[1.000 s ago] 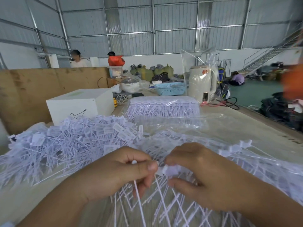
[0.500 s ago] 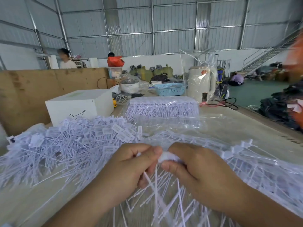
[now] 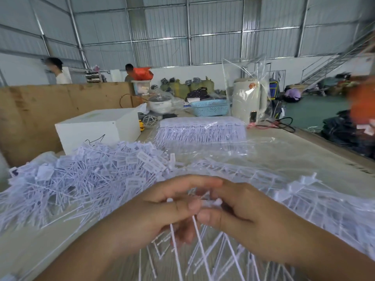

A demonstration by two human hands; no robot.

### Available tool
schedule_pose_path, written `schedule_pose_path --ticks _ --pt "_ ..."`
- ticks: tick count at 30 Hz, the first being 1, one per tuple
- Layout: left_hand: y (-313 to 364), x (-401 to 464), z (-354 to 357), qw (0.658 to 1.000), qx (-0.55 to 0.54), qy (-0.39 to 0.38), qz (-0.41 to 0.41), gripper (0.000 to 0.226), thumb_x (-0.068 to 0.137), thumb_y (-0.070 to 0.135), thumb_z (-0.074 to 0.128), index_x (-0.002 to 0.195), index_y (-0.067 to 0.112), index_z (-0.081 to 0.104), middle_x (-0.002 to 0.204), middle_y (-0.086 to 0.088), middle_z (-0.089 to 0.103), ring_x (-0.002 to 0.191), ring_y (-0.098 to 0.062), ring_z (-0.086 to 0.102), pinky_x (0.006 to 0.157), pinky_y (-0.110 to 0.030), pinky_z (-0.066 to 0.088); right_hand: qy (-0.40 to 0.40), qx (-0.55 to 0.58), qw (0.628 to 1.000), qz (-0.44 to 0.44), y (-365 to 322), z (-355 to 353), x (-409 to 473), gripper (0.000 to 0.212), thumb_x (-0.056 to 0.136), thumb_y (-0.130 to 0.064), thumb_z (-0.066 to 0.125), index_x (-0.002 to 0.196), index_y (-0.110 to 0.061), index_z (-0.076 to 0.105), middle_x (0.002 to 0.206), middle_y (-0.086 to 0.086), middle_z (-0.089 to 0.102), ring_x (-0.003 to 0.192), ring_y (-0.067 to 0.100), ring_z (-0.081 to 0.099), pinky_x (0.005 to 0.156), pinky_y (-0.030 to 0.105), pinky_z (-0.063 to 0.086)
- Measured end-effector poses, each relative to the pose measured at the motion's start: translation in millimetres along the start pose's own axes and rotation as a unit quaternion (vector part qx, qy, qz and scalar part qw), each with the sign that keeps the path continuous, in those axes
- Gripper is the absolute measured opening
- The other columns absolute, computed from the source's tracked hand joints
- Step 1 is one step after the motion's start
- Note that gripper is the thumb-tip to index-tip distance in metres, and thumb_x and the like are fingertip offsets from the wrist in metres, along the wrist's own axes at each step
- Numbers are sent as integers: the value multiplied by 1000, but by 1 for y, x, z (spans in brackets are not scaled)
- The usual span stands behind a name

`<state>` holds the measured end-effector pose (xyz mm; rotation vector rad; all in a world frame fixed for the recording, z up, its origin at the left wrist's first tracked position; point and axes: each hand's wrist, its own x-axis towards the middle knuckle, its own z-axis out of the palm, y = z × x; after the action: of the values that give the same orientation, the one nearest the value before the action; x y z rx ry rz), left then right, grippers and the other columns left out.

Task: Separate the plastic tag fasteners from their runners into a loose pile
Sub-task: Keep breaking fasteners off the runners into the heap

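Both hands meet low in the middle of the view. Left hand [image 3: 150, 216] has thumb and fingers curled in a pinch on the thin white plastic tag fasteners [image 3: 194, 226], whose stems hang down out of the grip. Right hand [image 3: 249, 222] pinches the same little bunch at the head end, thumb pad tucked right against the left thumb. Exactly which piece is the runner in there, I can't tell, too much blur.

My guess on handling: these look featherlight and springy, with thin stems that bend and little joints that likely snap with a twist. I'd pinch close to the joint at the heads, not out on the stems, since those would probably just flex and slip.

Sheets of white fasteners still on their runners [image 3: 304, 201] spread under and to the right of the hands on the pale worktop [image 3: 304, 159]. Left of that sits the big loose pile of separated white fasteners [image 3: 85, 175], already pretty tall. Behind it there's a white rectangular box [image 3: 97, 130], and further back a neat stack of fasteners in clear plastic wrap [image 3: 203, 130].
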<state>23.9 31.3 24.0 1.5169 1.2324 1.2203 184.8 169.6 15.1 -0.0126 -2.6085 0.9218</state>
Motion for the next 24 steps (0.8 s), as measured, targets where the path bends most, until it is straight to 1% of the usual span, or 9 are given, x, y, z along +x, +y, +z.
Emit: schedule_pose_path --ticks 2,4,6,8,12,14,17,22,24 --pt "5 -2 -2 1000 4 -15 -18 26 87 42 67 108 27 72 80 11 70 64 -6 67 58 -18 50 20 11 1000 -1 0 0 0 25 91 -52 60 108 -35 52 73 6 57 59 6 50 57 30 42" --pt "6 -3 -3 999 12 -23 -44 18 86 37 70 100 26 73 83 8 69 66 -9 67 60 -21 51 20 23 1000 5 -1 0 -1 26 87 -49 66 103 -35 52 71 11 53 55 16 44 53 31 34" --pt "5 -3 -3 998 16 -38 -54 10 85 29 69 94 26 73 84 0 67 64 -10 66 60 -22 51 9 36 999 5 -2 1 -1 27 85 -46 71 101 -33 55 75 9 59 64 25 55 57 41 42" --pt "5 -4 -4 998 9 -39 -52 3 82 30 72 83 26 71 78 -1 66 61 -10 64 59 -21 50 4 39 999 14 -2 -2 -1 29 80 -50 72 99 -32 59 82 2 65 74 22 63 68 43 50" --pt "7 -6 -8 998 -6 -29 -46 29 67 52 83 66 28 66 62 4 59 57 -9 58 57 -19 48 -15 32 998 52 8 -12 -2 32 83 -54 67 81 -23 63 67 -3 52 59 10 49 58 35 39" --pt "9 -6 -8 996 -4 -58 -61 30 64 57 82 66 31 68 62 7 61 56 -7 58 56 -18 48 -26 26 998 56 11 -12 -2 33 88 -45 68 77 -15 60 61 -6 46 54 6 42 55 31 34" --pt "11 -7 -5 993 -12 -84 -87 23 71 51 80 71 30 71 65 9 67 56 -5 62 55 -16 49 -17 36 999 31 9 -9 -2 30 89 -39 68 73 -16 56 56 -10 42 50 3 38 50 22 31" --pt "3 0 3 996 23 71 -43 31 75 48 63 52 27 61 53 4 59 43 -7 52 48 -14 41 87 44 995 37 6 -5 1 35 84 -52 59 75 -19 56 50 -8 38 43 4 33 44 18 27" --pt "0 3 11 991 -12 131 -14 35 72 50 62 50 25 56 50 2 54 41 -10 47 46 -16 38 136 12 990 29 4 -1 3 34 84 -53 56 74 -21 55 49 -8 40 41 6 34 43 16 26"
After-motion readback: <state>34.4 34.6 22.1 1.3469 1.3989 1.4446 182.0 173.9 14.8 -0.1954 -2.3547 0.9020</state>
